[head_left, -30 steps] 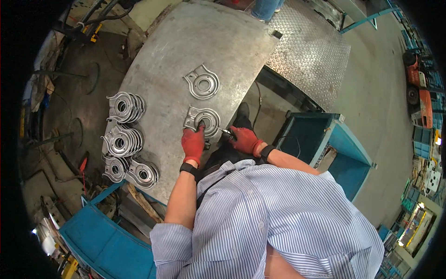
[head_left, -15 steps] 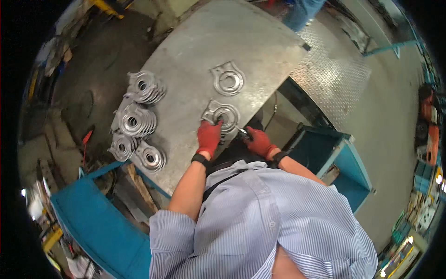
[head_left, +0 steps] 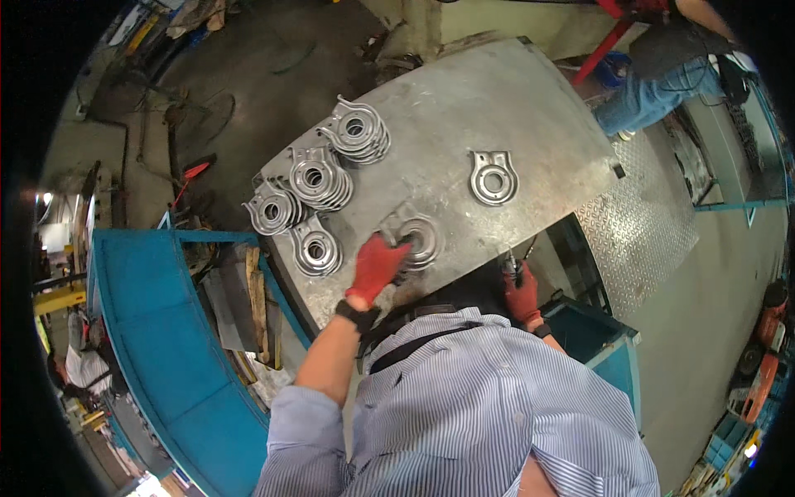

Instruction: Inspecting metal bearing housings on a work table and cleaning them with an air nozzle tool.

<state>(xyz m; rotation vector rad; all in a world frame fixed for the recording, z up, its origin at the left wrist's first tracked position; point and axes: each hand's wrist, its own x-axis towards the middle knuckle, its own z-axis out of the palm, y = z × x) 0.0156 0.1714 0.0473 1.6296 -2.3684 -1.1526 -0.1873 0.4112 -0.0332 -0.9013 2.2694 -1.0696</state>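
My left hand (head_left: 381,267), in a red glove with dark fingertips, is closed on the near left edge of a stamped metal bracket (head_left: 424,240) with a round ringed centre. This bracket lies near the table's front edge and looks blurred. At the front edge, to the right, my red-gloved right hand (head_left: 521,296) is wrapped round a slim silver-and-dark hand tool (head_left: 510,267). The tool points away from me and stays apart from the bracket; its exact kind is unclear. Another bracket (head_left: 494,179) of the same shape rests flat farther right.
Stacks of matching brackets (head_left: 321,180) stand along the left side of the metal table (head_left: 439,116). Blue metal frames (head_left: 178,315) flank me. Beyond the right corner stands a person in jeans (head_left: 662,95), by a tread-plate floor panel (head_left: 642,207).
The view has turned, shifting the table in the picture. My right hand has drawn the tool away from the bracket, to the right. My left hand still grips the bracket.
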